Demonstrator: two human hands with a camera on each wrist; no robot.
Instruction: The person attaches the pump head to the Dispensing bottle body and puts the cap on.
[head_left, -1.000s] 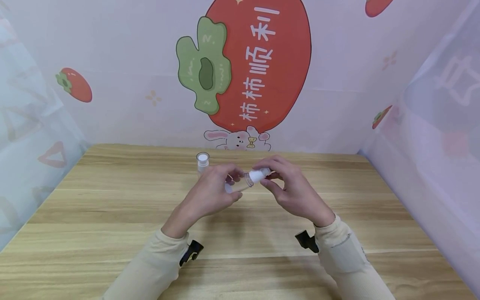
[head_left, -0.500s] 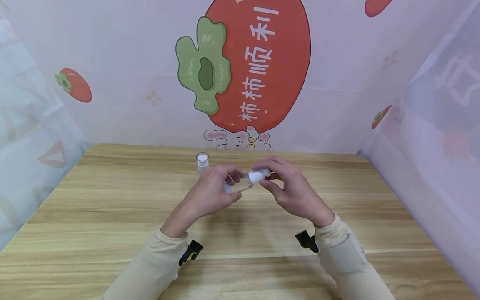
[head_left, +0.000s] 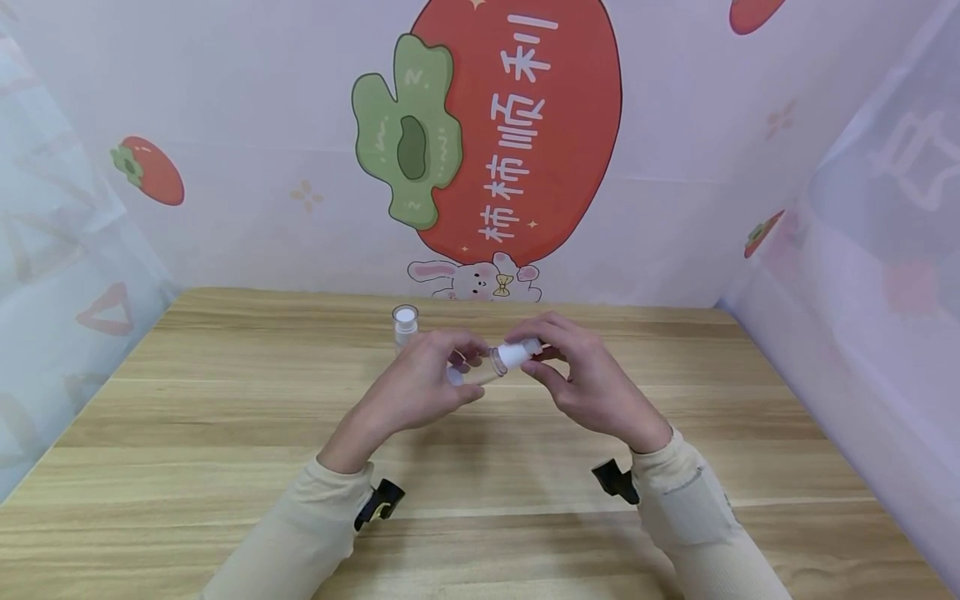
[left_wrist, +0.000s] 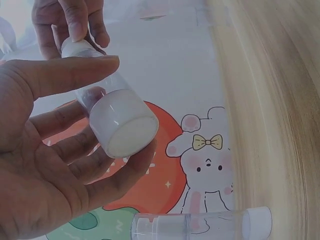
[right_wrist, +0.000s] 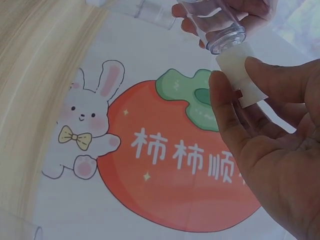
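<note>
My left hand (head_left: 420, 385) grips a small clear bottle (left_wrist: 125, 122) with a white base, tilted above the table, its neck toward the right. At that neck, my right hand (head_left: 585, 379) pinches a white pump top (right_wrist: 236, 65) between thumb and fingers. The right wrist view shows the top against the bottle's clear threaded neck (right_wrist: 227, 41); whether it turns there I cannot tell. Behind my left hand stands a second clear bottle (head_left: 406, 323) with a white top, upright on the table, partly hidden by that hand.
The wooden table (head_left: 225, 467) reaches back to a wall sheet (head_left: 262, 225) printed with a red persimmon and a rabbit. More sheets hang at both sides. A clear rounded plastic edge (right_wrist: 25, 230) shows at the lower left of the right wrist view.
Both hands stay nearly in place on the bottle and its white top. My left wrist has shifted slightly left. The standing bottle has not moved.
</note>
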